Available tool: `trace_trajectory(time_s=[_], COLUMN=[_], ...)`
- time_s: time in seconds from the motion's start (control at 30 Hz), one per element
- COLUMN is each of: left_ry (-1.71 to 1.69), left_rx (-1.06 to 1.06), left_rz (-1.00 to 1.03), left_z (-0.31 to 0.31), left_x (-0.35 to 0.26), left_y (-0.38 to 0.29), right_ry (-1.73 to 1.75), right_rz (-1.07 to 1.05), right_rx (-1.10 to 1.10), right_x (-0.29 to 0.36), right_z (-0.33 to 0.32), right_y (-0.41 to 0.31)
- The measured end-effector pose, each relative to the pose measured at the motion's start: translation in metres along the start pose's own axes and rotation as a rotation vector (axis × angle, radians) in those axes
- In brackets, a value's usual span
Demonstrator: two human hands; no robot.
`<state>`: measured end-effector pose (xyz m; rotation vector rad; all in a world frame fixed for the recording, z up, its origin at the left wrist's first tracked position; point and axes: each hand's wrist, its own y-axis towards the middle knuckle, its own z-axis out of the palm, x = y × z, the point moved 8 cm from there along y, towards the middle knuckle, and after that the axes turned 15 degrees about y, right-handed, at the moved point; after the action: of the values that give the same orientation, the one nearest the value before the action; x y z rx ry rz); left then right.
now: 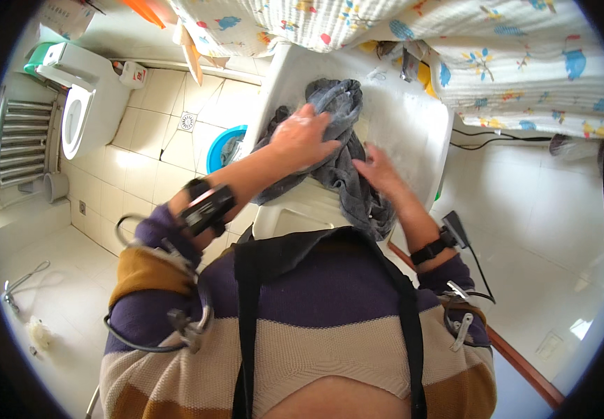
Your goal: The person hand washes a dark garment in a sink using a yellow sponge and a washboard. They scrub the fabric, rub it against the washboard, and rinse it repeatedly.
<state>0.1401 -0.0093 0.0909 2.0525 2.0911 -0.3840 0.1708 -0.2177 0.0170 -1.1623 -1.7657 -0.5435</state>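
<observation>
A dark grey wet cloth, perhaps a garment, lies bunched and twisted in a white laundry sink before me. Its lower folds drape over the ribbed washboard slope and the sink's front edge. My left hand is over the cloth's upper left part, fingers spread; whether it presses on the fabric is unclear. Just right of the cloth's middle is my right hand, its fingers apart and slightly blurred. Neither hand is closed around the fabric.
A metal faucet stands at the sink's back, under a patterned curtain. Left of the sink, a blue basin holds cloth on the tiled floor. Farther left are a toilet and a white bottle. Black cables run at right.
</observation>
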Motion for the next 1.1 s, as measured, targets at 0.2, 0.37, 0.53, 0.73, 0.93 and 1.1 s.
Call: trace_trajectory(time_s=[0.2, 0.37, 0.53, 0.73, 0.93, 1.1], left_ry=[0.077, -1.199, -0.333, -0.076, 0.014, -0.039], left_rx=[0.139, 0.082, 0.324, 0.306, 0.379, 0.285], left_rz=[-0.122, -0.263, -0.286, 0.08, 0.304, 0.289], left_z=[0.08, 0.09, 0.083, 0.06, 0.063, 0.051], left_x=[-0.003, 0.04, 0.034, -0.02, -0.055, -0.059], left_y=[0.072, 0.083, 0.012, -0.03, -0.049, -0.053], right_ry=[-0.406, 0.17, -0.074, 0.278, 0.187, -0.264], right_rz=[0.277, 0.193, 0.13, 0.162, 0.44, 0.536], right_rx=[0.181, 0.05, 0.401, 0.453, -0.149, 0.0], right_x=[0.001, 0.06, 0.089, 0.059, 0.007, -0.016], right_z=[0.018, -0.015, 0.021, 0.024, -0.003, 0.068], right_y=[-0.03, -0.042, -0.067, -0.04, 0.076, 0.153])
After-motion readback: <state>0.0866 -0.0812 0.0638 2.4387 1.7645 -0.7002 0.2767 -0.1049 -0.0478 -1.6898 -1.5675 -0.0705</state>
